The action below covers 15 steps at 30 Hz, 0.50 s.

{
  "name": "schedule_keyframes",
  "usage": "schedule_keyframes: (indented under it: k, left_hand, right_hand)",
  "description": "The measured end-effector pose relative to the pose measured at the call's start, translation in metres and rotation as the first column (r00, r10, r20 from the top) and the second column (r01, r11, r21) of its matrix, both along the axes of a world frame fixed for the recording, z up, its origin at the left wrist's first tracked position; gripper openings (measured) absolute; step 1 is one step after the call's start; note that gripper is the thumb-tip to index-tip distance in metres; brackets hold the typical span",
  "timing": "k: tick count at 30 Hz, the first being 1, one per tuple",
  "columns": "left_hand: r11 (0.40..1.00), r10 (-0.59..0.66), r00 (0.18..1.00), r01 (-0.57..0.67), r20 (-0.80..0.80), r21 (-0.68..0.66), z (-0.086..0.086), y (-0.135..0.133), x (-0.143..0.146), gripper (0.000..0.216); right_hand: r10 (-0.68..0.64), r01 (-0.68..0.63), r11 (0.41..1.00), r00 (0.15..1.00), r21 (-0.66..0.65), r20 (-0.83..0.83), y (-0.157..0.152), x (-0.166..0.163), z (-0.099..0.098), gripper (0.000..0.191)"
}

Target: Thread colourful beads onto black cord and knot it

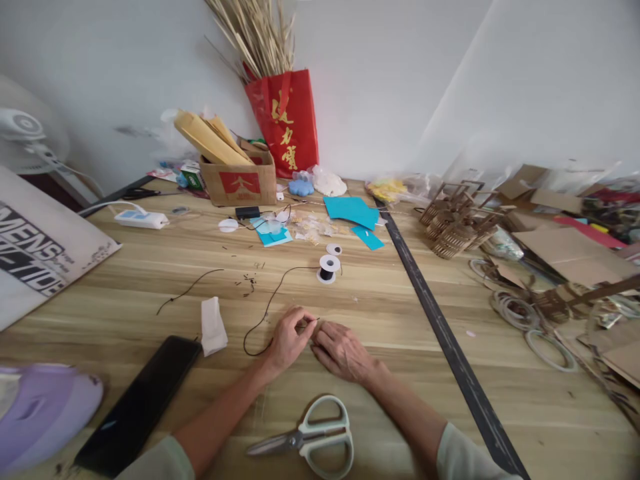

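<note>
My left hand pinches a thin black cord between thumb and fingertips, a short end sticking out to the right. The cord loops over the table and runs back to a white spool wound with black cord. Close beside it, my right hand is closed with its fingers curled under; whatever they hold is hidden. Nearer to me lie scissors with pale green handles, blades pointing left. A folded white paper rests left of my hands.
A black phone-like slab and a purple-white object lie at left. Cut cord bits are scattered mid-table. Behind are blue sheets, a cardboard box and a red bag. Woven baskets and cardboard crowd the right.
</note>
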State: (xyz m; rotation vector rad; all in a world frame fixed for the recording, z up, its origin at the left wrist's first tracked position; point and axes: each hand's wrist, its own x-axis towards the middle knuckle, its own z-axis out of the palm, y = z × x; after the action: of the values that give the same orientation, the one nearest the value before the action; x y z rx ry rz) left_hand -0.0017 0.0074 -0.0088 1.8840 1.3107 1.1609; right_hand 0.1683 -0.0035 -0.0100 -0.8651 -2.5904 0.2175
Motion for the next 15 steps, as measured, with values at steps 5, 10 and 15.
schedule_keyframes:
  k: [5,10,15]
  left_hand:
    - [1.000,-0.012,1.000,0.012,0.002,-0.025,0.0018,0.0000,0.0004,0.010]
    - [0.998,-0.036,0.999,0.035,-0.020,-0.058,0.0035,-0.0003,0.0001,0.010]
    - [0.996,-0.048,0.999,0.046,-0.019,-0.079,0.0025,-0.0013,0.0000,0.010]
  right_hand:
    - [0.031,-0.032,0.999,0.995,-0.010,-0.095,0.0023,0.0001,0.0003,0.008]
    - [0.007,-0.016,0.997,0.992,-0.075,-0.125,0.0019,0.0013,0.0018,0.009]
    - [0.005,-0.026,0.989,0.990,-0.147,-0.143,0.0021,0.0034,0.0052,0.004]
